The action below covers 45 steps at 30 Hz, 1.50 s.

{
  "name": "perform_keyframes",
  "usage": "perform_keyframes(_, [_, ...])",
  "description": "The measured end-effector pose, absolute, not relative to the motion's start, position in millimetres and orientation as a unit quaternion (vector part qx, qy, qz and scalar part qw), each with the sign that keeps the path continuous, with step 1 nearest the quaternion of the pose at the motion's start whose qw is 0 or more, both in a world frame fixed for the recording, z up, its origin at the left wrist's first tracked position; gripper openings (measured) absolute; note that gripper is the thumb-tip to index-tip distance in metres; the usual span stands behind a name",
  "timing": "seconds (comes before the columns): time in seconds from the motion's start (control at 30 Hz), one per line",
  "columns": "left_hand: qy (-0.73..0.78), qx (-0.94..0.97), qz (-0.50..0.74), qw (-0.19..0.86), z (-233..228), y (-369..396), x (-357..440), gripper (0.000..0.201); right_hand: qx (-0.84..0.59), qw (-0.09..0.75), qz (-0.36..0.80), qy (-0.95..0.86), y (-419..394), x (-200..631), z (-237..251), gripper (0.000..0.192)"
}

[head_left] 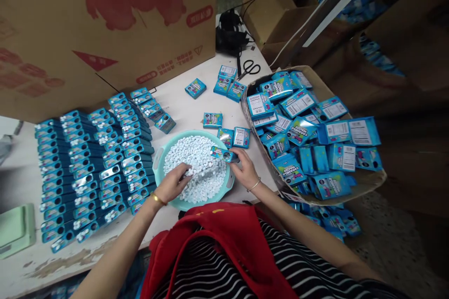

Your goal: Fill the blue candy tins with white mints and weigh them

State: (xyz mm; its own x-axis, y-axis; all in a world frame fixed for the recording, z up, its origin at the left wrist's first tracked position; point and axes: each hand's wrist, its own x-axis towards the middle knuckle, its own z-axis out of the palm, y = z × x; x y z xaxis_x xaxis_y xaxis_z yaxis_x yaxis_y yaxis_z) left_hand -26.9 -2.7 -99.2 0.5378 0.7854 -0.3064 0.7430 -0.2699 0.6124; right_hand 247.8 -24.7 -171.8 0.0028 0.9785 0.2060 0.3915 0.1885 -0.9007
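A turquoise basin (159,148) full of small white candies (196,147) stands on the white table in front of me. My left hand (174,182) is over its left side, fingers curled together, with white pieces at the fingertips. At the basin's right rim, my right hand (244,168) grips a small blue candy box (220,153), tilted over the candies with a dark round opening toward me. To the left stand rows of similar blue boxes (82,180) with round openings; white candies show in some of them.
A carton (365,182) heaped with blue boxes stands right of the table. Several loose boxes (212,120) lie beyond the basin, near black scissors (249,68). A large cardboard box (147,23) walls the back; a pale green scale-like device (17,229) sits at far left.
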Motion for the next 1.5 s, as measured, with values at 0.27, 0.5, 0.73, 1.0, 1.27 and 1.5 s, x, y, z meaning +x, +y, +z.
perform_keyframes(0.27, [0.450, 0.857, -0.077, 0.237, -27.8, -0.1, -2.0, 0.021, -0.486, 0.417, 0.320, -0.698, -32.6, 226.3, -176.2, 0.045])
perform_keyframes(0.5, [0.431, 0.865, -0.250, 0.062, 13.1, -10.9, 47.6, 0.024, -0.460, 0.433, 0.315, -0.708, -38.6, 216.3, -181.7, 0.046])
perform_keyframes(0.73, [0.432, 0.877, -0.187, 0.098, 22.8, -4.7, 26.7, 0.015, -0.439, 0.442, 0.362, -0.693, -42.8, 215.8, -188.7, 0.046])
perform_keyframes(1.0, [0.435, 0.876, -0.033, 0.207, -50.7, 40.1, -3.7, 0.042, -0.403, 0.489, 0.409, -0.656, -7.2, 181.9, -167.5, 0.042])
perform_keyframes(1.27, [0.613, 0.783, 0.062, 0.084, -95.4, 136.5, -60.6, 0.035, -0.547, 0.365, 0.308, -0.687, 130.1, 190.4, -181.2, 0.060])
perform_keyframes(1.5, [0.655, 0.753, -0.061, 0.012, -154.9, 161.2, -99.7, 0.038, -0.597, 0.012, 0.261, -0.758, 195.0, 187.4, -232.6, 0.094])
